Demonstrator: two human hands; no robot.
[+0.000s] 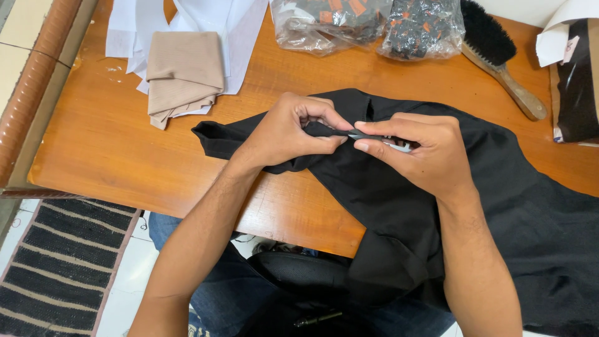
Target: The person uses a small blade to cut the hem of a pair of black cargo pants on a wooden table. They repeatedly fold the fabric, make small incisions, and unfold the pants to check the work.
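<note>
A black garment (499, 206) lies across the wooden table (118, 150) and hangs over its front edge onto my lap. My left hand (287, 131) pinches a fold of the black cloth between thumb and fingers. My right hand (424, 150) meets it fingertip to fingertip and grips a small thin dark tool (380, 138) with a pale metal part, held against the same fold. What the tool's tip touches is hidden by my fingers.
A folded beige cloth (184, 72) lies on white paper pieces (237, 25) at the back left. Two clear bags of black and orange items (374, 25) sit at the back. A wooden brush with black bristles (499, 56) lies at the right. A striped rug (62, 262) covers the floor.
</note>
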